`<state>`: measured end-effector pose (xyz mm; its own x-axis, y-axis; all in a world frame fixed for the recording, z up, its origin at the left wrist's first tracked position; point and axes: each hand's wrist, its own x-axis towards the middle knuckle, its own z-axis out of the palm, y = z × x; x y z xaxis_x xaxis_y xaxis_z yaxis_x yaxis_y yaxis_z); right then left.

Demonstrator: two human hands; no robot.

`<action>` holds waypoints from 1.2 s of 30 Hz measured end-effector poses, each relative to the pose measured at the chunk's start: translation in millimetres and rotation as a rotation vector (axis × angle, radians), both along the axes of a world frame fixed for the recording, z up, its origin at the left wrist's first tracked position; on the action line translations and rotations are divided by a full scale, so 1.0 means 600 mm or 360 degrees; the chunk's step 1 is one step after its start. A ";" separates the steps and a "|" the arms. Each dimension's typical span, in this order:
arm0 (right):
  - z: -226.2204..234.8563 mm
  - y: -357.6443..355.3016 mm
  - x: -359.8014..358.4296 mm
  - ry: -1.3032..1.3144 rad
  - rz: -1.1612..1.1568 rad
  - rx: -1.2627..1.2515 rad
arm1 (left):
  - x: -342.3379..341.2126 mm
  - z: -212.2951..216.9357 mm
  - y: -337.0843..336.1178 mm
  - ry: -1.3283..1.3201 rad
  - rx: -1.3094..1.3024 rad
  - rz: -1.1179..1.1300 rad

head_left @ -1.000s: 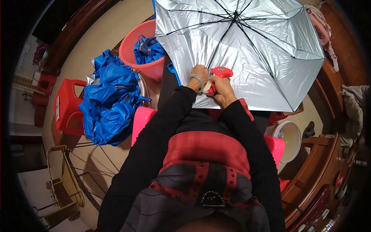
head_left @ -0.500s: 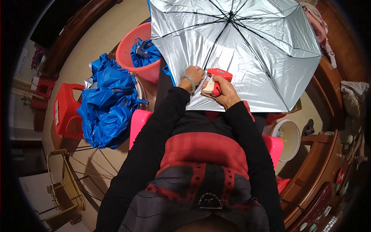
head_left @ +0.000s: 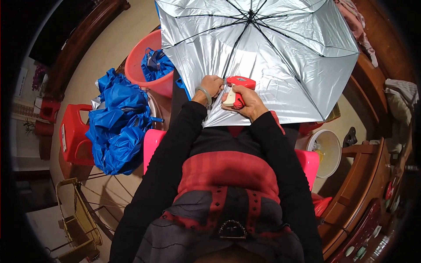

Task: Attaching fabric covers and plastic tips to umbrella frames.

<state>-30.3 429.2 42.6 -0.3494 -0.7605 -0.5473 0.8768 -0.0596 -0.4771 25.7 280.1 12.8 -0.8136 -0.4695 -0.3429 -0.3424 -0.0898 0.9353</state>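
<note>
An open umbrella with a silver lining and black ribs fills the upper middle, its inside facing me. My left hand, with a pale bangle on the wrist, pinches the umbrella's near edge by a rib. My right hand grips a red and white hand tool shaped like a pistol, its red nose pressed against the same stretch of the edge, right next to my left fingers.
A heap of blue umbrella fabric lies at my left, beside a red stool. A pink tub holds more blue fabric. A white bucket stands at my right by dark wooden furniture. A yellow wire rack sits lower left.
The umbrella canopy has turned a little, so another part of its edge lies under my hands. Both hands stay together at the rim, the right still on the tool.
</note>
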 end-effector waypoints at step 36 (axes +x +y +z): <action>-0.050 -0.003 -0.032 -0.0107 0.0096 -0.0205 | 0.002 0.012 0.020 0.0109 -0.0296 -0.0035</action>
